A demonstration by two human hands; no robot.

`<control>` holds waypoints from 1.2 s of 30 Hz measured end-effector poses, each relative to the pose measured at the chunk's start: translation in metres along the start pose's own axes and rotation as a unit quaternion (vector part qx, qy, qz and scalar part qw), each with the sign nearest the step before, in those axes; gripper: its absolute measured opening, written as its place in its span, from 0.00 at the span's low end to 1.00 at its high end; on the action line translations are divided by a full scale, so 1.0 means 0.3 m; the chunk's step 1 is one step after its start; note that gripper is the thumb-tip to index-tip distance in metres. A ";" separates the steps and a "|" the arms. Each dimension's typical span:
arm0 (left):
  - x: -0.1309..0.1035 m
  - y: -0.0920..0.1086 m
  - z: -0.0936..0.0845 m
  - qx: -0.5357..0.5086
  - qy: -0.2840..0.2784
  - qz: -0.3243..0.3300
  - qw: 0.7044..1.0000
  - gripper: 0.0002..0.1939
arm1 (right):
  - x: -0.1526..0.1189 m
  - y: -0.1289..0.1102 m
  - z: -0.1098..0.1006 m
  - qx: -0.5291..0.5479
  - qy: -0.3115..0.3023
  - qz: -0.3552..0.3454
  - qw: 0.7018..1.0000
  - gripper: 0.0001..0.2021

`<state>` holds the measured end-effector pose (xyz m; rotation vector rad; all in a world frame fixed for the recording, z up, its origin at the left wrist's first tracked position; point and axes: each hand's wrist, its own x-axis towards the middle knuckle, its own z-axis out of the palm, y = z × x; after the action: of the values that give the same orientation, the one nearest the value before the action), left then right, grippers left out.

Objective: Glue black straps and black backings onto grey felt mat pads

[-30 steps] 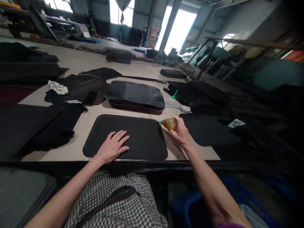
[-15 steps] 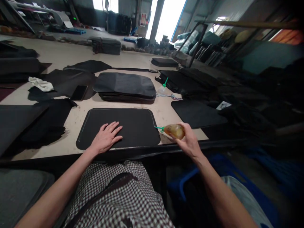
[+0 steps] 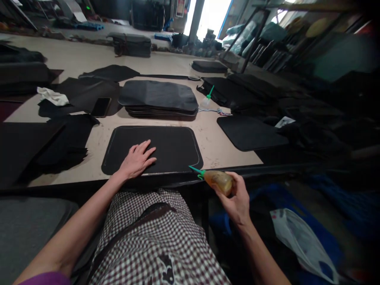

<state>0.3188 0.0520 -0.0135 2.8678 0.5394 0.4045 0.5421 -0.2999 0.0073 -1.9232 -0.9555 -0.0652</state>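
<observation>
A black sheet with rounded corners (image 3: 169, 146) lies flat at the table's near edge, with a thin pale line running just inside its border. My left hand (image 3: 139, 159) rests on the sheet left of its middle, fingers spread. In my right hand (image 3: 239, 196) is a squeeze bottle (image 3: 219, 181) of amber liquid with a green nozzle. The bottle is tilted, its nozzle tip at the sheet's near right corner. Behind the sheet sits a stack of similar black pieces (image 3: 158, 97).
A second green-tipped bottle (image 3: 207, 101) stands right of the stack. To the left are a phone (image 3: 101, 107), a white cloth (image 3: 52, 96) and dark sheets (image 3: 63, 138). Another black piece (image 3: 251, 132) lies on the right. A plastic bag (image 3: 299, 237) is low on the right.
My right hand has brought the bottle nearer to me, its nozzle passing from the sheet's right edge to the near right corner. My left hand stays flat on the sheet. The view has tipped downward.
</observation>
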 end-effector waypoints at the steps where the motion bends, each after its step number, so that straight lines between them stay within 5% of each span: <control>1: 0.001 -0.001 -0.004 -0.013 0.000 -0.006 1.000 0.30 | -0.014 -0.012 0.025 0.019 -0.002 0.011 1.000 0.28; 7: 0.012 -0.021 -0.026 -0.142 0.013 -0.059 0.988 0.33 | -0.059 -0.116 0.194 0.101 -0.050 0.025 0.993 0.26; 11: 0.008 -0.034 -0.050 -0.285 0.070 -0.097 0.951 0.33 | -0.049 -0.205 0.324 0.133 -0.101 -0.002 0.986 0.25; 16: -0.035 -0.051 -0.120 -0.459 0.230 -0.168 0.842 0.31 | 0.000 -0.336 0.497 0.166 -0.155 -0.064 0.972 0.24; 21: -0.138 -0.103 -0.225 -0.518 0.434 -0.203 0.708 0.29 | 0.062 -0.475 0.660 0.187 -0.194 -0.152 0.951 0.22; 25: -0.240 -0.115 -0.290 -0.508 0.493 -0.240 0.665 0.29 | 0.110 -0.538 0.761 0.190 -0.213 -0.190 0.940 0.22; 29: -0.297 -0.092 -0.294 -0.497 0.500 -0.267 0.657 0.29 | 0.153 -0.554 0.800 0.174 -0.191 -0.209 0.943 0.23; 32: -0.300 -0.071 -0.279 -0.501 0.501 -0.276 0.650 0.27 | 0.177 -0.549 0.775 0.187 -0.232 -0.196 0.934 0.23; 36: -0.276 -0.044 -0.272 -0.501 0.492 -0.280 0.654 0.26 | 0.196 -0.498 0.667 0.268 -0.340 -0.050 0.900 0.24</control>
<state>0.2159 0.0439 0.0415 1.1299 0.8964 1.5248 0.4211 -0.0752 0.0315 -1.3769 -1.3519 0.7844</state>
